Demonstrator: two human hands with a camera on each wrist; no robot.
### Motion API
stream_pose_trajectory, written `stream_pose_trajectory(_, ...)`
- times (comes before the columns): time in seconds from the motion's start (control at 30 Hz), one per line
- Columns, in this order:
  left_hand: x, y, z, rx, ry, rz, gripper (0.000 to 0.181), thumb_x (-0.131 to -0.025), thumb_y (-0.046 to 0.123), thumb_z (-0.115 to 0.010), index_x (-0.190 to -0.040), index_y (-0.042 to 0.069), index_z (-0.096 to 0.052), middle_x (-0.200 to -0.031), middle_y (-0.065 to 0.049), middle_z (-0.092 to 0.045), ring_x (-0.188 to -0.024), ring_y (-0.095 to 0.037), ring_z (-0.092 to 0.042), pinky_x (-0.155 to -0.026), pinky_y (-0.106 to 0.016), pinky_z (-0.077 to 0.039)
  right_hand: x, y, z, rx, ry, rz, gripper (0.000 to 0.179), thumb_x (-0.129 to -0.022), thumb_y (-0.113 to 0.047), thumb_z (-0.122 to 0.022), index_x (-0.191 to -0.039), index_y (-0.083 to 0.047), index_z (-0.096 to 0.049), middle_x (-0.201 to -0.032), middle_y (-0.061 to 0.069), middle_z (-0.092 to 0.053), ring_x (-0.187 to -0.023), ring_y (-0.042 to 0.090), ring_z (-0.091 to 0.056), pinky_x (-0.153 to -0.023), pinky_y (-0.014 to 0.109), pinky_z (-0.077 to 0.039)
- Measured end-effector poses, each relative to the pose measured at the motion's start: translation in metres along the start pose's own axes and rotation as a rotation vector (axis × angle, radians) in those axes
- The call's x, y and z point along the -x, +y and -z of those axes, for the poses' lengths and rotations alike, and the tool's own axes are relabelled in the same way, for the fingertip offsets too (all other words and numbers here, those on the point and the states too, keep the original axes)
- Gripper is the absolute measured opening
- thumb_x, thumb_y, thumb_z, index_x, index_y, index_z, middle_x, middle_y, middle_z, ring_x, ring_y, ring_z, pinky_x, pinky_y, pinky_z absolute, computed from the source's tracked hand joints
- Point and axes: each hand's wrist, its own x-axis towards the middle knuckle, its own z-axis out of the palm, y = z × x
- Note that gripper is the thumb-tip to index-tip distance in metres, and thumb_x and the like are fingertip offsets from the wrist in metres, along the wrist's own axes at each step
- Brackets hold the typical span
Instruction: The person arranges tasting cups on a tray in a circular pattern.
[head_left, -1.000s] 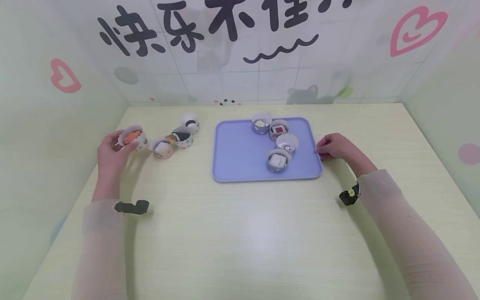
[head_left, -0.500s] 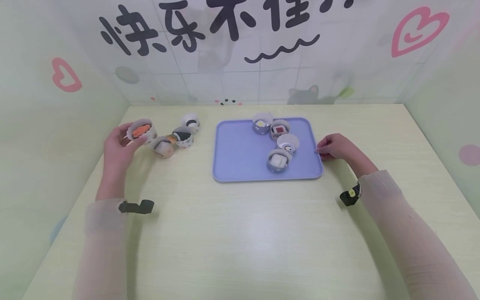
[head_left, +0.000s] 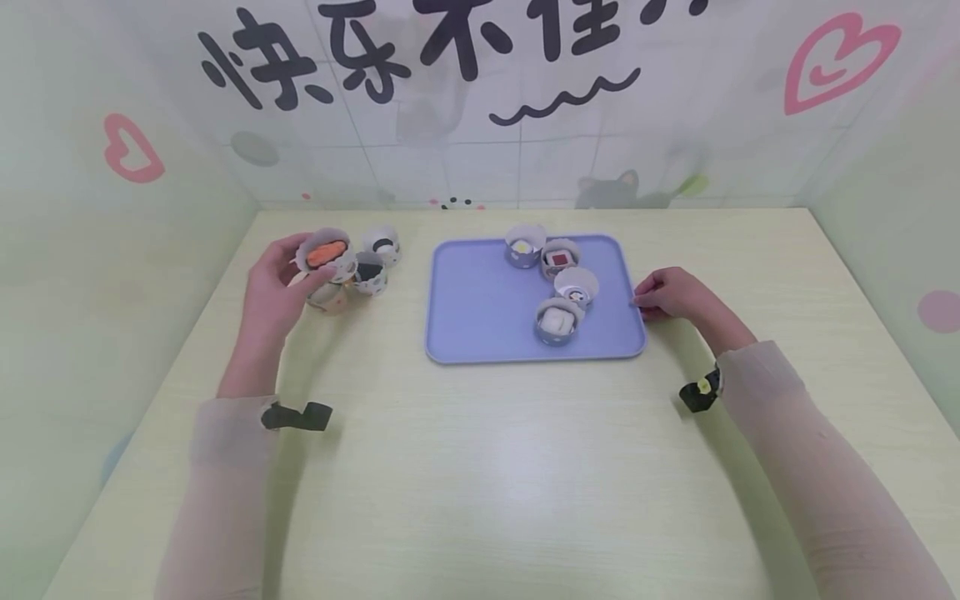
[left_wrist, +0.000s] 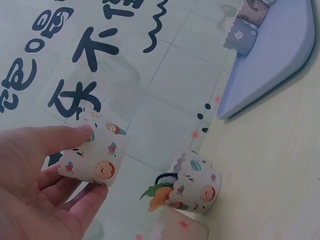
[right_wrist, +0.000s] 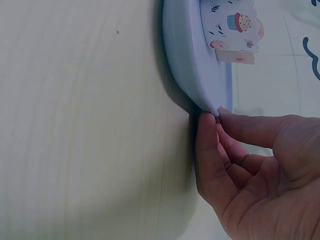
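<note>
My left hand [head_left: 273, 287] grips a patterned paper baking cup [left_wrist: 97, 150] with an orange-topped piece in it, lifted above the other cups at the left. Below and beside it stand a pinkish cup [head_left: 327, 300], a cup with a dark-topped piece [head_left: 370, 275] and a white cup with a black-ringed piece [head_left: 383, 244]. At the right, my right hand [head_left: 670, 293] pinches the right rim of the blue tray [head_left: 480, 308] between thumb and fingers. On that tray sit cups holding a yellow-dotted piece [head_left: 524, 247], a red-square piece [head_left: 558, 259], a printed piece [head_left: 576, 288] and a white piece [head_left: 557, 322].
The light wooden table [head_left: 480, 467] reaches back to a printed wall [head_left: 465, 179]. Side walls stand at the left and right. The tray's left half shows bare blue surface.
My left hand has carried the cup with the orange-topped piece rightward and slightly back, so it now partly covers the pinkish cup. The right hand and the tray stay in place.
</note>
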Motion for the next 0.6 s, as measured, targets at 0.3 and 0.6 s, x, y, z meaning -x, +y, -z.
stream_pose_trajectory(0.3,0.005,0.007,-0.021,0.053,-0.093,-0.043,0.059,-0.094,0.023,-0.069,-0.146,0.012,-0.044,-0.149,-0.007,-0.048,-0.138,-0.023,-0.048,-0.106,-0.027,-0.050,0.000,0.000,0.000,-0.030,-0.003,0.005,0.025,-0.097,-0.004,-0.060,-0.112,0.015,-0.052,-0.078,-0.001,-0.059,-0.063,0.001,-0.059,-0.061,0.016,-0.054)
stream_pose_trajectory(0.6,0.004,0.006,-0.043,0.054,-0.150,-0.075,0.059,-0.094,0.019,-0.070,-0.146,0.009,-0.044,-0.148,-0.011,-0.050,-0.136,-0.026,-0.051,-0.092,-0.013,-0.049,0.000,0.000,0.000,-0.020,-0.003,0.003,0.027,-0.097,-0.005,-0.060,-0.113,0.015,-0.051,-0.081,0.001,-0.060,-0.065,0.001,-0.059,-0.062,0.017,-0.054)
